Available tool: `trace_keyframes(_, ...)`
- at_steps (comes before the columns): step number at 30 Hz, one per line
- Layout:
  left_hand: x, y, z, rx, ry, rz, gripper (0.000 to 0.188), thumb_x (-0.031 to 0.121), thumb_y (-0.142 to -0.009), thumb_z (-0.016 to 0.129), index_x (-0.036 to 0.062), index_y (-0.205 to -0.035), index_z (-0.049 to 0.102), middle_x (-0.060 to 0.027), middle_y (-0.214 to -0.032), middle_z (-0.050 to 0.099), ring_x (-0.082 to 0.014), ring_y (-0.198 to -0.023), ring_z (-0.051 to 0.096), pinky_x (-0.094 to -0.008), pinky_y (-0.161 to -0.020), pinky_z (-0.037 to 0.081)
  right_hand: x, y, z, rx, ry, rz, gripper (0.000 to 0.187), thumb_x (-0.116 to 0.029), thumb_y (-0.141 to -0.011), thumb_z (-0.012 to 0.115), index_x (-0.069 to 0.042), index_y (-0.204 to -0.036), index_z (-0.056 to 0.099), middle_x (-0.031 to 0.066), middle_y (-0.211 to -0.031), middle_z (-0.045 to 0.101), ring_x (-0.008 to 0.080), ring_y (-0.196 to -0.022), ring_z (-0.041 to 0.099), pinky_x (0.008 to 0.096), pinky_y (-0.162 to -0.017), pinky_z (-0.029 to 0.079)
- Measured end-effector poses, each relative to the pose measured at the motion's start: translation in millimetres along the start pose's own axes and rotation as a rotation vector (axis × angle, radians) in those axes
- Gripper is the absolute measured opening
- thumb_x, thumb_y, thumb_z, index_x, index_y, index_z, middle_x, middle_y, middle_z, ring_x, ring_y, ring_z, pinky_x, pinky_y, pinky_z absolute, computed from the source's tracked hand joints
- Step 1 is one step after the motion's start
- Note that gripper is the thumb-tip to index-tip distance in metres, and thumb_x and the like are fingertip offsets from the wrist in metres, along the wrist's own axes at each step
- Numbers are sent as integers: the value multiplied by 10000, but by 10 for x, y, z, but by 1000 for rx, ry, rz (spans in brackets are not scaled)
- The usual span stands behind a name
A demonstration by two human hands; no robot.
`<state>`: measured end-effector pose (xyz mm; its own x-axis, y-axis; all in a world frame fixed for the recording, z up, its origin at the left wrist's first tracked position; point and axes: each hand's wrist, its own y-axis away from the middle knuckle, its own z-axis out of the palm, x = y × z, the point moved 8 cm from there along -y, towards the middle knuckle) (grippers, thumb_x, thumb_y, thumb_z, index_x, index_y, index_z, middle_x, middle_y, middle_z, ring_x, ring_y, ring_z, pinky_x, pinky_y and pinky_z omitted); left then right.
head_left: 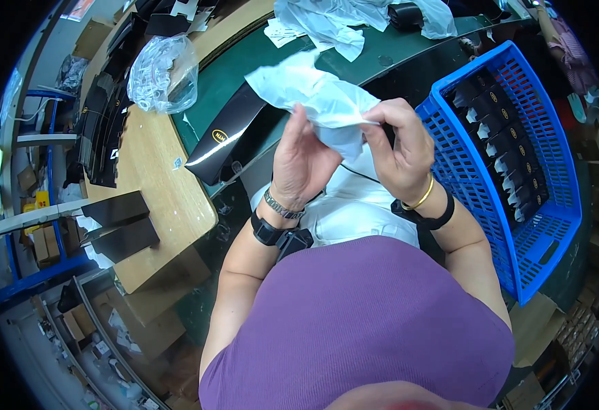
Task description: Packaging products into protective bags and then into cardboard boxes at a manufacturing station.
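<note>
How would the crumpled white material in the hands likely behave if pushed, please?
The crumpled white material is probably floppy, given its many creases. It seems thin where the right hand pinches it, so likely light.

Your head camera: wide fisheye, facing steeply down. Your left hand (302,161), right hand (409,142) close, upper centre; your shirt (361,318) nearer, lower centre.

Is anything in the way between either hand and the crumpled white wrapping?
Nothing visible does: the right hand pinches the crumpled white wrapping directly, and no object shows between it and the left hand, whose fingers are mostly hidden.
</note>
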<state>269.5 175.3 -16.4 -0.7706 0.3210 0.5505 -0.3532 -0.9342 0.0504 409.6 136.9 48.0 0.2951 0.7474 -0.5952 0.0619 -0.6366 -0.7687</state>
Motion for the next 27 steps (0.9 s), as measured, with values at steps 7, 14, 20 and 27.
trace_keyframes(7,-237,-57,84,-25,100,-314,748,588,-1066,540,42,-1560,403,-183,-1550,503,-348,-1428,529,-588,-1149,470,-287,-140,-171,-53,25,-189,244,51,-950,712,4,-1168,613,131,-1011,639,254,-849,641,339,-733,521)
trace_keyframes(14,-272,-130,-79,35,34,-353,633,486,-1095,536,12,-1507,465,-193,-1455,589,-339,-1343,597,-515,-1139,504,-592,-64,-49,-239,-24,-313,292,-49,-913,793,-48,-1152,627,112,-1038,618,288,-914,635,390,-761,532)
trace_keyframes(20,-150,-95,-22,-26,109,-361,531,379,-1097,568,14,-1475,498,-183,-1412,624,-324,-1293,635,-477,-1146,501,-647,95,76,-234,26,-391,382,-124,-838,876,-80,-1146,655,112,-1213,583,308,-1058,618,405,-785,544)
trace_keyframes(27,94,-90,-195,163,-72,28,431,285,-1074,648,39,-1411,538,-90,-1294,661,-227,-1261,641,-425,-1089,527,-314,42,53,-8,299,-92,371,-69,-804,870,-70,-1128,689,112,-1282,595,324,-1132,616,383,-872,567)
